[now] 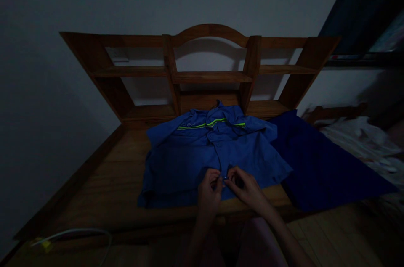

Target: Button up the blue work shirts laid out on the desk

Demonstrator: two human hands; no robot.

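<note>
A blue short-sleeved work shirt (183, 157) lies spread face up on the wooden desk, its collar towards the shelf. Bright yellow-green stripes cross its chest. At the lower end of the front opening, my left hand (210, 189) pinches one edge of the shirt. Close beside it on the right, my right hand (243, 185) is closed in a pinch on the other edge. A small bit of cloth, perhaps with a button, shows between the fingertips; the dim light hides its detail.
A wooden shelf unit (213, 77) stands at the back of the desk (104, 178). Dark blue cloth (328, 166) hangs over the right side. Pale bedding (366, 136) lies further right. A white cable (78, 230) with a yellow tag curves at the lower left.
</note>
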